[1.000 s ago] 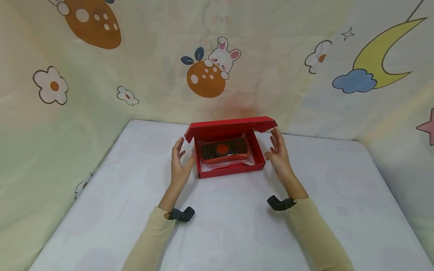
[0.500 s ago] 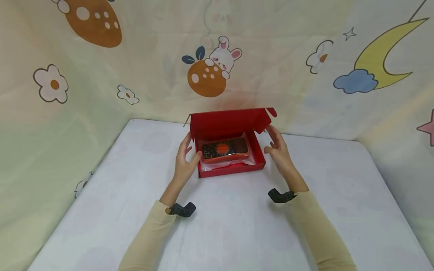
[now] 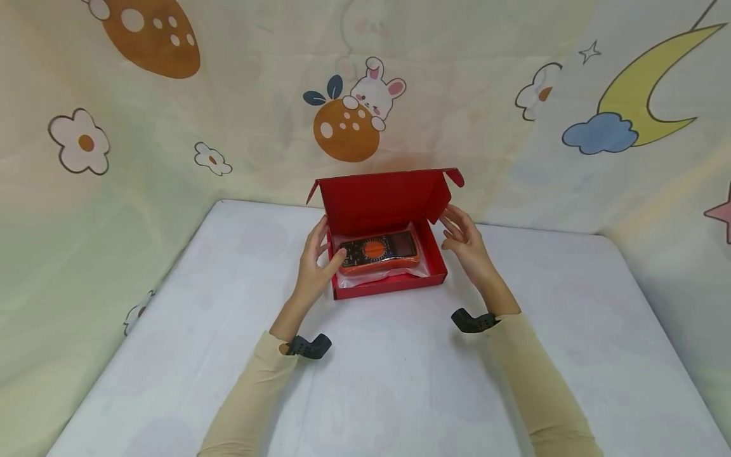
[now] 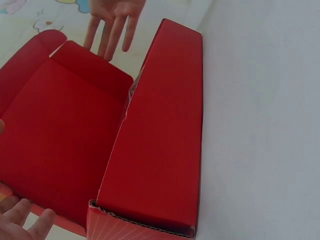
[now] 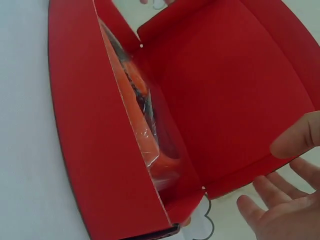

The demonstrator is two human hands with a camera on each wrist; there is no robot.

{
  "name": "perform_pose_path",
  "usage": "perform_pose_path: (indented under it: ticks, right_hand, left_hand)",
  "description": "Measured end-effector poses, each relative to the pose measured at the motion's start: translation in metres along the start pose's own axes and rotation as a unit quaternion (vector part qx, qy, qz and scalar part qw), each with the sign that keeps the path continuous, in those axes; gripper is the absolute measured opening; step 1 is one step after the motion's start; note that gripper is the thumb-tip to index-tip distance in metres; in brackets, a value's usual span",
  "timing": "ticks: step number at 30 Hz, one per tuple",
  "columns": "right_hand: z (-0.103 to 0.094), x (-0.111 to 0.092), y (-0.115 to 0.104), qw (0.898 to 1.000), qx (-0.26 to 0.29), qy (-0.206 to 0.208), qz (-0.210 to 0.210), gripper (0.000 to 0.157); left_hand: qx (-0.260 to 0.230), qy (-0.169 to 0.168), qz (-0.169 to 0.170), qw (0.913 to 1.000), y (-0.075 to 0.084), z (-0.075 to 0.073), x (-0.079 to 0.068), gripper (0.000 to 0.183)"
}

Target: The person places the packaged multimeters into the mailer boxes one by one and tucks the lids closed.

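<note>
A red cardboard box [image 3: 390, 289] sits on the table with its lid [image 3: 382, 200] raised at the back. Inside lies an orange and black multimeter [image 3: 379, 249] in a clear plastic bag [image 3: 388, 277]. My left hand [image 3: 313, 270] is at the box's left side, fingers by the lid's side flap and thumb over the left wall. On the opposite side, my right hand [image 3: 467, 249] has its fingertips at the lid's right flap [image 3: 440, 200]. In the right wrist view, the right thumb [image 5: 299, 137] overlaps the lid edge, with the fingers loosely spread outside it.
The white table [image 3: 377, 381] extends in front of the box and to both sides. A patterned cloth [image 3: 257, 95] hangs behind the table and along its sides. Each wrist wears a black camera mount [image 3: 309, 346].
The lid has swung up and back from a partly lowered position, showing more of its inside. Both hands have moved slightly forward along with it. The multimeter stays in place in the box.
</note>
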State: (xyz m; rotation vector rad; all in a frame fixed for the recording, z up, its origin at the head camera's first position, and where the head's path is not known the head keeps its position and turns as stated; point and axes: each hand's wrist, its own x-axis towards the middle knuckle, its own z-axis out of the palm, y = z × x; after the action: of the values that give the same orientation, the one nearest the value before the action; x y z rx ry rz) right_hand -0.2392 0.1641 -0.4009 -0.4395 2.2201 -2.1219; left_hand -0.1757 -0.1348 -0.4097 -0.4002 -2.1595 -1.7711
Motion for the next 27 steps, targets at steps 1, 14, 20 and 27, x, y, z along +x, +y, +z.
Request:
perform_pose_path:
  ticks: [1,14,20,27]
  right_hand:
    - [0.000,0.000,-0.001,1.000,-0.009,-0.005,-0.004,0.071]
    - [0.003,-0.006,-0.002,0.999,-0.052,0.005,0.013,0.065]
    - [0.003,-0.008,0.001,0.997,-0.065,0.026,0.030,0.058]
    - [0.008,-0.010,-0.011,0.994,-0.040,0.097,-0.021,0.051]
  left_hand:
    - [0.000,0.001,0.003,1.0000,-0.005,0.000,0.001,0.074]
    - [0.013,-0.002,0.017,0.9998,-0.030,-0.003,-0.004,0.069]
    - [0.028,0.017,0.022,0.9992,-0.029,-0.003,-0.007,0.065]
    - [0.037,0.063,0.033,0.9968,-0.008,-0.001,-0.006,0.059]
